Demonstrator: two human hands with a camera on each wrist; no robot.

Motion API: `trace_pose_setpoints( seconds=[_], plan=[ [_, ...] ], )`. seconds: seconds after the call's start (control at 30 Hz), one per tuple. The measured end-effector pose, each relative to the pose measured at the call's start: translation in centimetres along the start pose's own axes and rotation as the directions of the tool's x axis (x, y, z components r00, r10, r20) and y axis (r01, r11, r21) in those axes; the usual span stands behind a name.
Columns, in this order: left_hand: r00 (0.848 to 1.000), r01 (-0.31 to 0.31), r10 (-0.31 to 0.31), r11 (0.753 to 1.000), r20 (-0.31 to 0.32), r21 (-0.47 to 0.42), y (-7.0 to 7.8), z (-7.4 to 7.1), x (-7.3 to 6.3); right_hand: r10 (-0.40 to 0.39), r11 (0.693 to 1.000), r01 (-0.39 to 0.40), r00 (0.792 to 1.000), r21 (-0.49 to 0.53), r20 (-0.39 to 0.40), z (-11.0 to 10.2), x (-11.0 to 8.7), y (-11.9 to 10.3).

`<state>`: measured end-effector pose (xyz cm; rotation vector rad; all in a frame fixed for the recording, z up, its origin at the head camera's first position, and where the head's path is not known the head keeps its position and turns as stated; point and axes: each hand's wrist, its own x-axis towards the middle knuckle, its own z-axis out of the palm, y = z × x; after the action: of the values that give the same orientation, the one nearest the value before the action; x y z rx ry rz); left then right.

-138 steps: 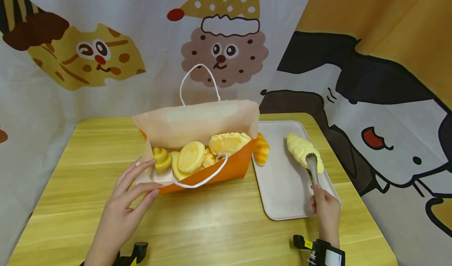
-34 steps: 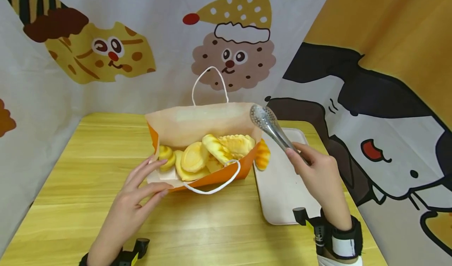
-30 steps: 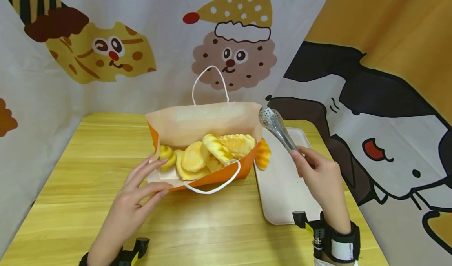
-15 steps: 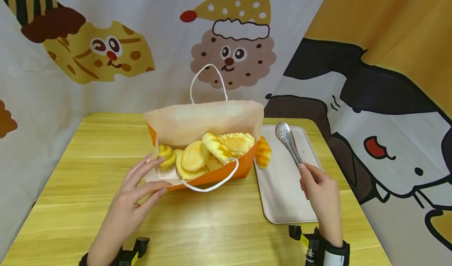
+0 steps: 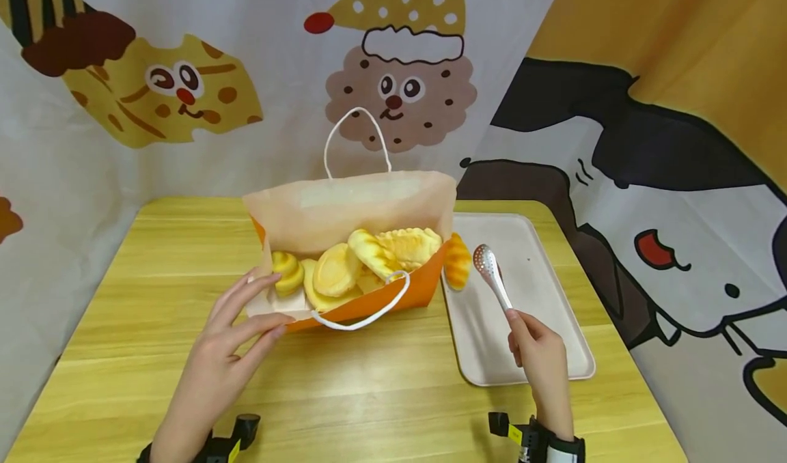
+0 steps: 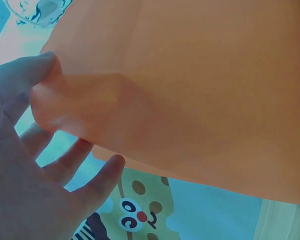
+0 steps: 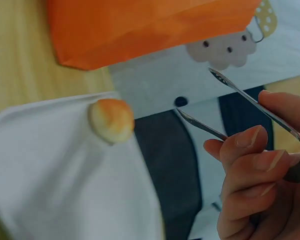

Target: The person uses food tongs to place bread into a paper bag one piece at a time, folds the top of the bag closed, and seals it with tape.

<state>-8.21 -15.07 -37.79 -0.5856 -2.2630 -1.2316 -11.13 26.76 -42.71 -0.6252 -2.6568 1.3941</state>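
My left hand (image 5: 223, 348) pinches the left rim of an orange paper bag (image 5: 413, 291) with white cord handles; the left wrist view shows the thumb (image 6: 37, 67) against the bag's paper. Inside the bag lie several bread pieces: a yellow swirled bun (image 5: 286, 273), a round flat one (image 5: 336, 270), a pale twisted roll (image 5: 371, 253) and a crimped one (image 5: 415, 246). My right hand (image 5: 542, 350) holds metal tongs (image 5: 492, 275) over the tray. In the right wrist view their tips (image 7: 220, 76) are spread, with nothing between them. A browned roll (image 5: 457, 261) sits at the tray's left edge, beside the bag.
The off-white tray (image 5: 535, 278) lies on the right part of the wooden table (image 5: 369, 395). A curtain (image 5: 277, 26) with cartoon prints hangs close behind the table and along its right side.
Since the earliest frame, the pale twisted roll has passed from the tray into the bag. Over the last second, the right hand and tongs have moved from the bag's right edge down over the tray.
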Motion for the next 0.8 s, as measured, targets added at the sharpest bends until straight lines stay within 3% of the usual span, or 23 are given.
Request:
trace_pose_setpoints(
  seconds=[0.4,0.8],
  plan=[
    [1.000,0.006,-0.006,1.000,0.001,-0.009,-0.1,0.0,0.1,0.040,0.999,-0.040,0.999,-0.018,0.006,1.4,0.5,4.1],
    [1.000,-0.006,0.006,1.000,-0.004,-0.020,-0.2,0.1,0.2,0.047,0.987,-0.049,0.999,-0.155,-0.017,2.7,0.7,5.1]
  ],
)
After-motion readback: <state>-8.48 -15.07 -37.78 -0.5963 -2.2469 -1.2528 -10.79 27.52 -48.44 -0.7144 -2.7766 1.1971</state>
